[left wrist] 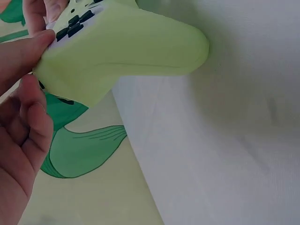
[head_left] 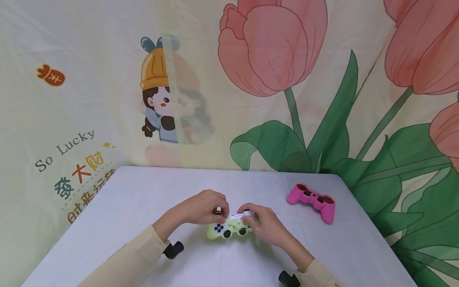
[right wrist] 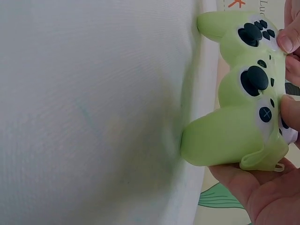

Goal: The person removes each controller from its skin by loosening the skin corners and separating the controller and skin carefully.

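Observation:
A white game controller [head_left: 236,216] in a light green silicone cover [right wrist: 218,138] is held between both hands over the white table, its thumbsticks facing the head camera. At its upper left edge, my left hand [head_left: 207,208] pinches the cover with thumb and fingers. My right hand [head_left: 268,226] grips the upper right side, thumb on the front and fingers behind. White shell shows along the top, and in the right wrist view the cover's right corner is loose, with a small loop [right wrist: 280,167]. The left wrist view shows the green left handle [left wrist: 159,49] pointing away from the fingers.
A pink-covered controller [head_left: 311,200] lies toward the back right of the white table [head_left: 150,191]. Behind the table hangs a curtain [head_left: 201,155] printed with tulips and a cartoon figure. Black wrist cameras [head_left: 174,250] sit at both sleeves.

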`<state>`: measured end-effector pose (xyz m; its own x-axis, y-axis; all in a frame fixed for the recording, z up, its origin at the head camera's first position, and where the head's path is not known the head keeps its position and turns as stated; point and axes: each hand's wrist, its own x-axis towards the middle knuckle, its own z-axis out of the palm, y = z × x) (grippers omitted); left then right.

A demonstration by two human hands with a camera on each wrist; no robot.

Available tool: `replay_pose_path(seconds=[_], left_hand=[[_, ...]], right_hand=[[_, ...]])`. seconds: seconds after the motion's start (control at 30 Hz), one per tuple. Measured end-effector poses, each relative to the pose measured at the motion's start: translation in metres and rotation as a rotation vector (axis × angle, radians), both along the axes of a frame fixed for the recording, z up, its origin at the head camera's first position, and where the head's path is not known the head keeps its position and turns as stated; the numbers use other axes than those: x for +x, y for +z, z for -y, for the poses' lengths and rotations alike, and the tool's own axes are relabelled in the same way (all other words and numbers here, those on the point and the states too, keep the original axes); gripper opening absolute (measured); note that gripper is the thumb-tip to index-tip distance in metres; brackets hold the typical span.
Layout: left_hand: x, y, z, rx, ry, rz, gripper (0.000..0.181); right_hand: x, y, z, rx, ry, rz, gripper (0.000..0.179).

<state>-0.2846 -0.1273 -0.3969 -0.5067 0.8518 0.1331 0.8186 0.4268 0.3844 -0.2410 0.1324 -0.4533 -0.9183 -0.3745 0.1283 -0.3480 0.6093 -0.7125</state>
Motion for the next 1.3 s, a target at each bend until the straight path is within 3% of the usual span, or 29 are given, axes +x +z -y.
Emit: replay_pose_path(seconds=[0.23,0.7,1.3], left_hand=[[0.004,0.001,-0.003,0.008,0.049,0.062,0.016],[0.007,-0.004,0.008,0.073,0.117,-0.026,0.023],[0.006,-0.026,0.036,0.146,0.167,0.032,0.018]], right_hand=[[0.0,0.001,-0.001,-0.003,0.006,-0.012,0.016],[-0.003,-0.002,-0.003,0.0,0.024,-0.032,0.017],[-0.005,0.001,-0.002,-0.009,0.005,0.022,0.015]])
